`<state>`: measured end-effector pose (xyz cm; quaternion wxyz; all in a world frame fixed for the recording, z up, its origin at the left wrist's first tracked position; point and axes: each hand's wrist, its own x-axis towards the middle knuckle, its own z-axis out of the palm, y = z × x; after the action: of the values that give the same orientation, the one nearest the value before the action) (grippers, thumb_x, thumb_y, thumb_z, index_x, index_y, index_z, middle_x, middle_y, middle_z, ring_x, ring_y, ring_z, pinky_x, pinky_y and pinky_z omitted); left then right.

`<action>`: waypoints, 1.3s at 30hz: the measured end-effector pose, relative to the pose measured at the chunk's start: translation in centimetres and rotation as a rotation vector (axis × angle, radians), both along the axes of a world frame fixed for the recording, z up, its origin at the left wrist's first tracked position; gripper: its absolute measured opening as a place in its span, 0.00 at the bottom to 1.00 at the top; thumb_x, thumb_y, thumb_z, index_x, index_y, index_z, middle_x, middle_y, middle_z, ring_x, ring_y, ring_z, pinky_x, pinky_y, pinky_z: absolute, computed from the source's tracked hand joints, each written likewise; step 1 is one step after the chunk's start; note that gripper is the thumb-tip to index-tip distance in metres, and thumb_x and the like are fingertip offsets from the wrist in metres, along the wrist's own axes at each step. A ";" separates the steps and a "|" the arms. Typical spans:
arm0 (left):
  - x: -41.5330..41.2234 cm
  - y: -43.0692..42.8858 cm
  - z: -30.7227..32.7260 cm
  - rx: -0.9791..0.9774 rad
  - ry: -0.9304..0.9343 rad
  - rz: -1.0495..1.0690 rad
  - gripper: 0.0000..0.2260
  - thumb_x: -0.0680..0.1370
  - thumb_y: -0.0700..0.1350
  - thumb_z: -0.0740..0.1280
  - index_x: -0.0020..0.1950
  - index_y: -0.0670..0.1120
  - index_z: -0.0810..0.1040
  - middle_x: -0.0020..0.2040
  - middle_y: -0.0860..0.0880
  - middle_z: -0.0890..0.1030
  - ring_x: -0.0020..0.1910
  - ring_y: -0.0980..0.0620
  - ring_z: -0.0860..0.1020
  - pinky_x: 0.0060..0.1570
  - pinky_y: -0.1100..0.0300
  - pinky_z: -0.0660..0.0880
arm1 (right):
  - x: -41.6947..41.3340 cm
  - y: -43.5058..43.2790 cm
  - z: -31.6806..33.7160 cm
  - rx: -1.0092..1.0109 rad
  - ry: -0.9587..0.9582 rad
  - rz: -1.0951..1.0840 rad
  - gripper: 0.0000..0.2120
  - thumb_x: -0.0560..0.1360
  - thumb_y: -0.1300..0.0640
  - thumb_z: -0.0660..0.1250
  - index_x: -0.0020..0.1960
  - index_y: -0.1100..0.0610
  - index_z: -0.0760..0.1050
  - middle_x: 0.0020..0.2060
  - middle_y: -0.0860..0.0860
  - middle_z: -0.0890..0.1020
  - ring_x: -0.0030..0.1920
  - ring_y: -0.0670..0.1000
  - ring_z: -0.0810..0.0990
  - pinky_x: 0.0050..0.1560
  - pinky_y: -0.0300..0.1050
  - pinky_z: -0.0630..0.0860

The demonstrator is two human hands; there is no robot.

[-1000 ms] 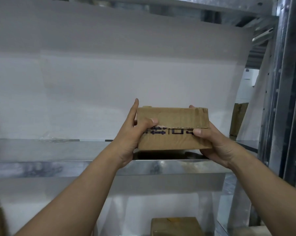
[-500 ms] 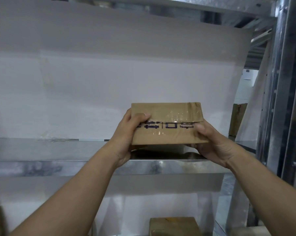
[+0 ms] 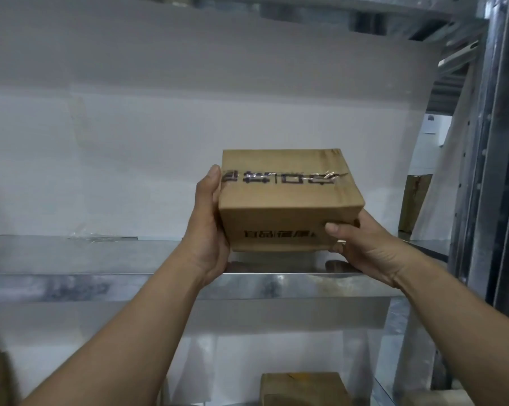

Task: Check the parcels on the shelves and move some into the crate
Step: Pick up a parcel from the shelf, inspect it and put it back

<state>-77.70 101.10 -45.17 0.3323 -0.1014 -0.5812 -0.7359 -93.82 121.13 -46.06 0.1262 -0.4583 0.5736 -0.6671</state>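
The box [image 3: 288, 200] is tipping toward the person compared with a moment ago. Its taped top is now showing in full, and a printed front face is coming into sight below it. The left thumb, earlier hooked over the front, is now lying up along the left edge.

Both hands are holding the box in the air, just above the front of the metal shelf [image 3: 100, 285] and not touching it. The left hand [image 3: 209, 224] is pressing its palm flat to the left side; its fingers are hiding behind the box. The right hand [image 3: 364, 247] is cupping the lower right corner, with its thumb lying on the front face and its fingers tucking underneath. Each grip is clamped on the box.

Clear tape [image 3: 279, 181] is running across the top over dark print and wrinkling at its right end. A white sheet [image 3: 130, 142] is standing behind the shelf. A steel post [image 3: 496, 142] is rising at the right. A second box [image 3: 303, 388] is sitting on the level below, and a third box [image 3: 414, 203] is standing far off to the right.
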 end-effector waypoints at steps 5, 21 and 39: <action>-1.2 -0.8 -1.2 -0.296 0.000 0.139 0.47 0.65 0.57 0.81 0.81 0.59 0.64 0.69 0.47 0.80 0.66 0.46 0.81 0.57 0.46 0.84 | 1.2 -0.3 0.5 0.061 -0.051 0.005 0.41 0.51 0.24 0.81 0.58 0.44 0.86 0.58 0.53 0.88 0.56 0.54 0.88 0.46 0.51 0.87; -1.9 -1.0 -1.4 -0.206 -0.087 0.150 0.41 0.64 0.45 0.80 0.76 0.57 0.69 0.63 0.43 0.81 0.54 0.48 0.86 0.44 0.51 0.84 | 0.7 -0.1 -0.2 0.032 -0.016 -0.131 0.28 0.69 0.48 0.75 0.67 0.54 0.77 0.54 0.50 0.89 0.55 0.51 0.88 0.48 0.47 0.84; -1.6 -1.0 -0.6 -0.131 0.009 0.102 0.38 0.72 0.54 0.78 0.76 0.76 0.64 0.71 0.48 0.79 0.65 0.47 0.83 0.63 0.41 0.81 | 1.3 0.5 0.4 -0.086 -0.016 0.063 0.50 0.62 0.48 0.81 0.80 0.34 0.64 0.72 0.47 0.79 0.67 0.54 0.82 0.57 0.48 0.83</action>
<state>-79.35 100.10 -45.76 0.3646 -0.0963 -0.6313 -0.6777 -92.52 121.68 -45.65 0.1319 -0.4756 0.5285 -0.6907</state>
